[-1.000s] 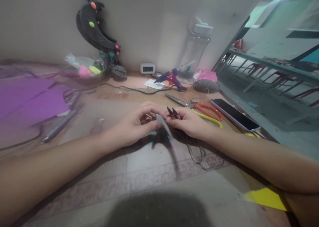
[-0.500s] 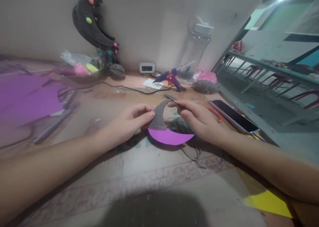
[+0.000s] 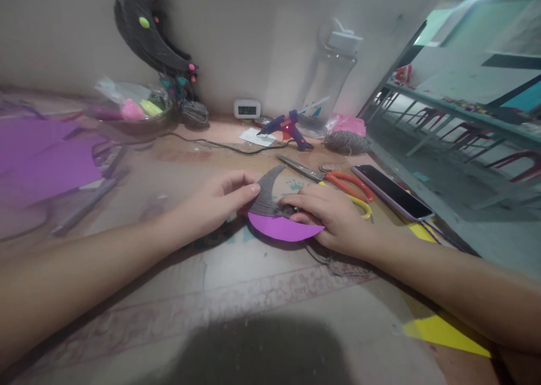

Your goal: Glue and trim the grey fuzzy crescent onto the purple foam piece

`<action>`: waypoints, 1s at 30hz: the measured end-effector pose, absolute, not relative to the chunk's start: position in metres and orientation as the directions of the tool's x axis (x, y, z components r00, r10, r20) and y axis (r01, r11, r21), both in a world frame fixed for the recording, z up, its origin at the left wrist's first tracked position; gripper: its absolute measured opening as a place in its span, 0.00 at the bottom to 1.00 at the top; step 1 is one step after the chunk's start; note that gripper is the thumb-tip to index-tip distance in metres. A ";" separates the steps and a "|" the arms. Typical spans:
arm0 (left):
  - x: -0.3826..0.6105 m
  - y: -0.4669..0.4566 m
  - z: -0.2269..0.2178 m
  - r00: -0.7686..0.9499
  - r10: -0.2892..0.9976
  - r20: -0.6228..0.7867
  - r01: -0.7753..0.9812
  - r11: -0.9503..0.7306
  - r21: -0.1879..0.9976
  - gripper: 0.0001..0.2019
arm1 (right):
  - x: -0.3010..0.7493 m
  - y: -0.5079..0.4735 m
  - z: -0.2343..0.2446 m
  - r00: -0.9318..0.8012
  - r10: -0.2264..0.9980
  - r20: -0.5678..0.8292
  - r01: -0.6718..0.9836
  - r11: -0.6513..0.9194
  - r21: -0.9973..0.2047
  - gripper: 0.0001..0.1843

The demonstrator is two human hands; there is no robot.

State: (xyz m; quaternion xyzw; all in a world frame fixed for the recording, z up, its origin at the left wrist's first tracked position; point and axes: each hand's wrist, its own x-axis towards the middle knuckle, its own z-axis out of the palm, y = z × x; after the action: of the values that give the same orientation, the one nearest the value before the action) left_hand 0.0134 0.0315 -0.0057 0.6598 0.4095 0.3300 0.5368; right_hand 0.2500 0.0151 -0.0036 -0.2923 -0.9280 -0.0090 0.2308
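Note:
A purple paper crescent point(image 3: 285, 228) is held above the table, its upper part wrapped in rows of grey yarn point(image 3: 267, 190). My left hand point(image 3: 228, 202) pinches the wrapped part at its outer edge between thumb and fingers. At the inner curve, where the wrapping ends, my right hand point(image 3: 329, 216) has its fingers curled closed around the yarn; the fingertips are partly hidden. The crescent's bare purple tip reaches the right palm. A loose yarn strand point(image 3: 350, 271) trails on the table below that hand. Orange-handled scissors point(image 3: 310, 172) lie just beyond it.
Behind stand a glue gun point(image 3: 289, 128), a small digital clock point(image 3: 247, 109), a clear bottle point(image 3: 332, 75) and a yarn ball point(image 3: 346, 141). A phone point(image 3: 393, 193) lies right, beside yellow-handled scissors point(image 3: 364, 207). Purple sheets point(image 3: 46, 159) lie left. A dark crescent ornament point(image 3: 147, 32) hangs on the wall.
My right hand has moved from the crescent's top tip down to its inner curve, fingers now curled in. The orange-handled scissors are now uncovered. My left hand keeps its hold.

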 end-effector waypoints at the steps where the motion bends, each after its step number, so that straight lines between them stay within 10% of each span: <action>1: 0.014 0.031 -0.005 0.447 0.894 -0.010 0.180 -0.079 0.980 0.10 | 0.250 0.015 -0.004 -0.727 0.526 0.441 0.539 0.835 -0.107 0.16; 30: 0.016 0.032 -0.004 0.425 0.905 0.004 0.167 -0.083 0.982 0.08 | 0.251 0.016 -0.004 -0.755 0.459 0.468 0.533 0.845 0.032 0.17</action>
State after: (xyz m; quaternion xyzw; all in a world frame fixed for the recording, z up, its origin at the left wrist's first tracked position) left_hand 0.0159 0.0315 -0.0045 0.6509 0.4117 0.3432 0.5376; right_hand 0.2507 0.0162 -0.0036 -0.2656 -0.9332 -0.0818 0.2276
